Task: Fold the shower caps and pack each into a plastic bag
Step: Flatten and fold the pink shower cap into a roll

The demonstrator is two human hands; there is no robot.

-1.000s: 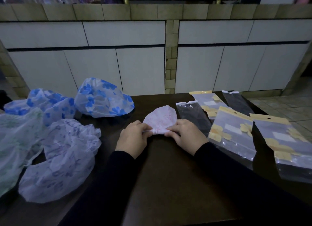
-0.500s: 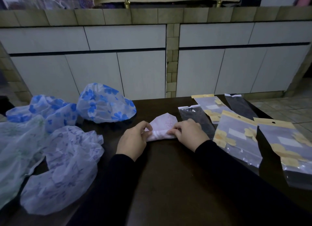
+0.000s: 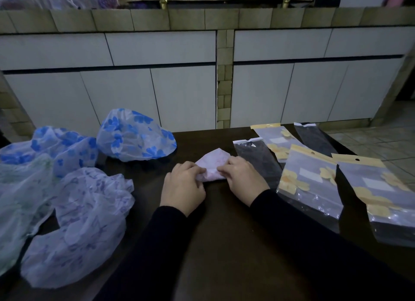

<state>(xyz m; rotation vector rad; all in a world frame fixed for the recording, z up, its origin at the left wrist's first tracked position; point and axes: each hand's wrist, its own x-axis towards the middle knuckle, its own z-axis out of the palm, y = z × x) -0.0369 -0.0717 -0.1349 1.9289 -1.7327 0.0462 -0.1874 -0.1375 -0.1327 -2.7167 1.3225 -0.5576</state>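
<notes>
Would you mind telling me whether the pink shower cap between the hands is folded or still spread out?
Folded. The pink shower cap is a small compact wedge, pinched by the left hand and right hand.

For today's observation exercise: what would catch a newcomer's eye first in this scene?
At the centre of the dark table, the left hand and right hand pinch a small folded pink shower cap. Loose blue-flowered caps are heaped at the left, and yellow-topped plastic bags lie at the right.
</notes>
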